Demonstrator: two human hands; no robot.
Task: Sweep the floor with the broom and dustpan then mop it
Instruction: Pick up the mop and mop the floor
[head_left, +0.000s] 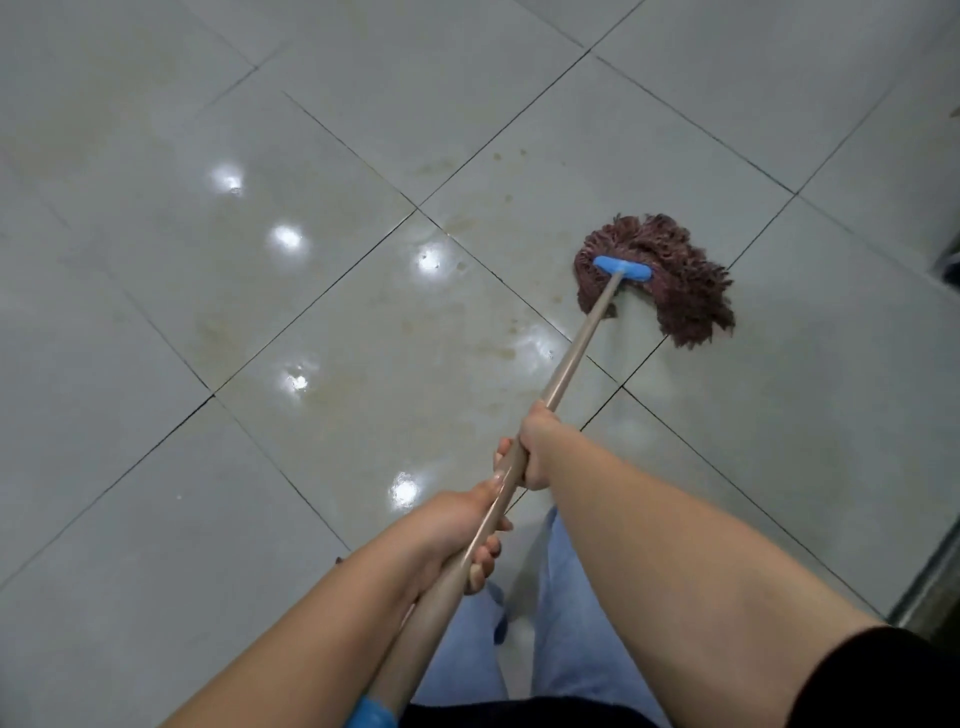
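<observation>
- Two hands on mop handle (574, 358): right hand (535, 447) forward, left hand (457, 525) behind, each grip clamped round the shaft.
- Mop head (670, 280), reddish-brown strands under blue bracket (622, 270), flat on tiled floor (260, 312), ahead and right.
- Brownish smears and wet sheen on tiles, possibly residue.
- Light blue trousers (566, 639) below.

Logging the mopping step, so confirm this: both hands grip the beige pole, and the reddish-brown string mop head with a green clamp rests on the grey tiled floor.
One detail is wrong: the clamp is blue, not green, as the head view shows. The rest stands: the left hand and right hand both grip the beige pole, and the reddish-brown string mop head rests on the grey tiled floor.
</observation>
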